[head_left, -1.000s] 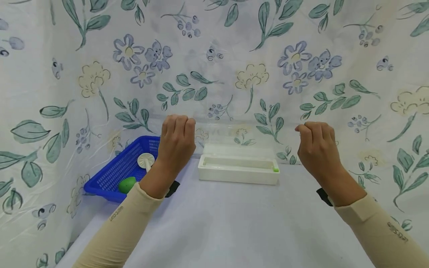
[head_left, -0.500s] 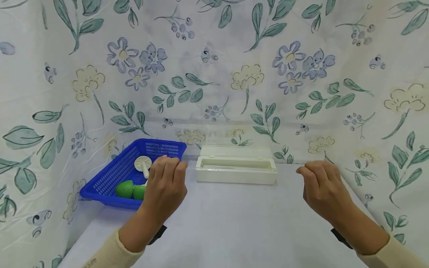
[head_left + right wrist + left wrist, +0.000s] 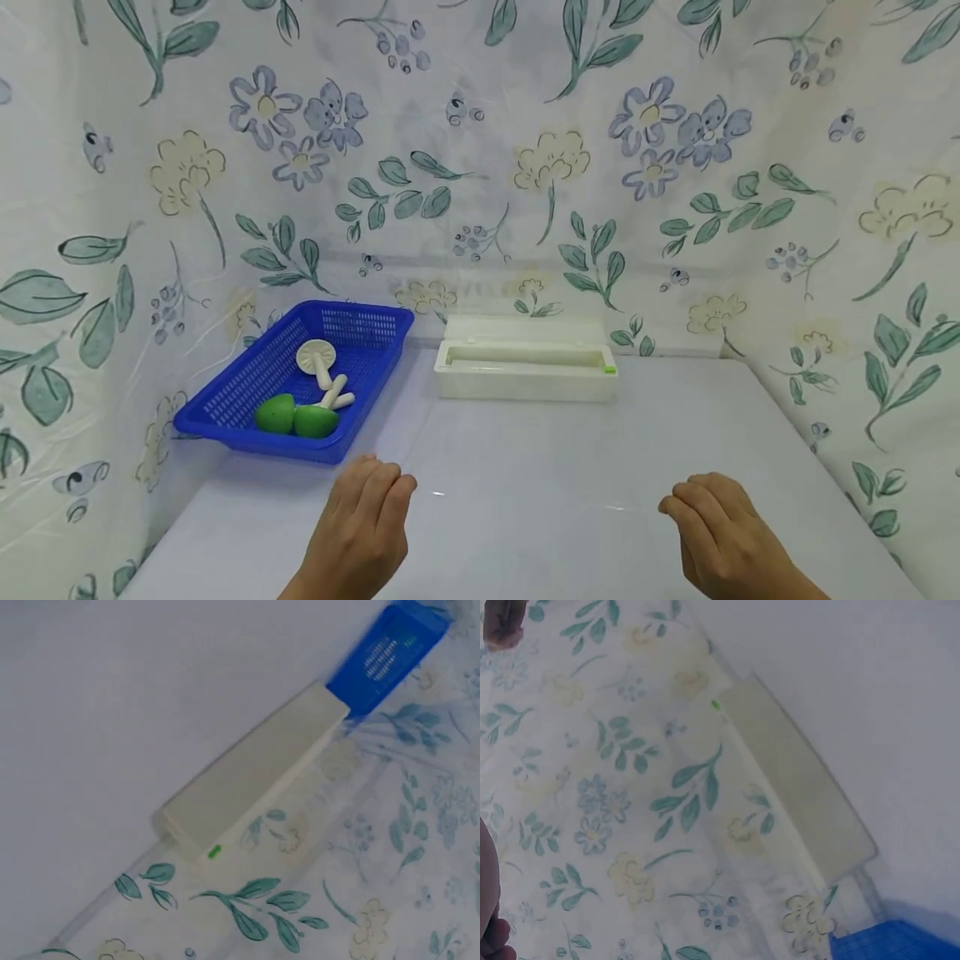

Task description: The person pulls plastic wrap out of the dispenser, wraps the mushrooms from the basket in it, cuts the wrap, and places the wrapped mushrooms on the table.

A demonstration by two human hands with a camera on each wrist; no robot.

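My left hand (image 3: 365, 523) hovers low over the near part of the white table (image 3: 525, 467), fingers loosely curled, holding nothing. My right hand (image 3: 712, 525) is level with it on the right, also loosely curled and empty. A blue plastic basket (image 3: 225, 404) stands at the back left, holding two green rounded pieces (image 3: 294, 416) and white mushroom-shaped pieces (image 3: 318, 360). A long white box (image 3: 525, 381) with a small green tab lies open at the back centre; it shows too in the left wrist view (image 3: 795, 776) and the right wrist view (image 3: 247, 776).
Flowered cloth (image 3: 525, 150) hangs behind and on both sides of the table. The basket overhangs the table's left edge a little. In the right wrist view the basket (image 3: 382, 656) appears beyond the box's far end.
Both hands have dropped from near the box and basket back toward me, to the near edge of the table. The basket's contents are now uncovered.
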